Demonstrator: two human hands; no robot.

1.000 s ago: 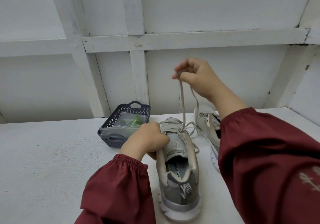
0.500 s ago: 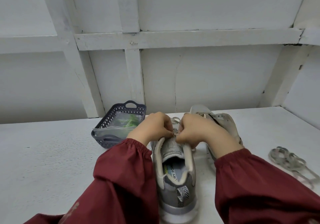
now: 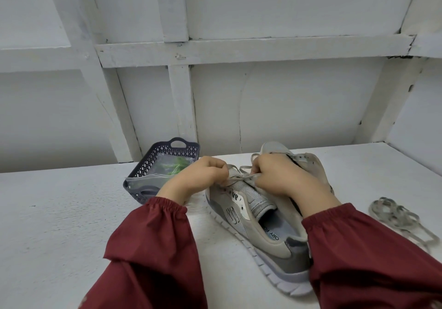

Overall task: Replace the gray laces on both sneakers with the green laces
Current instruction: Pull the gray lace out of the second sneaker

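Observation:
A grey sneaker [image 3: 260, 234] lies on the white table, heel toward me, tilted toward its right side. My left hand [image 3: 203, 177] grips its left eyelet edge near the toe end. My right hand [image 3: 277, 177] pinches the grey lace [image 3: 244, 168] at the right eyelet row. The second sneaker [image 3: 308, 163] stands behind my right hand, mostly hidden. A removed grey lace [image 3: 397, 215] lies coiled at the right. The green laces [image 3: 175, 164] sit in a clear bag inside the basket [image 3: 148, 165].
The dark blue plastic basket stands at the back left of the sneaker. A white panelled wall [image 3: 239, 93] rises right behind the table. The table's right end meets a side wall [image 3: 421, 153].
My right hand came down from holding the lace high and now works at the eyelets. The near sneaker has turned and tipped so its left side shows.

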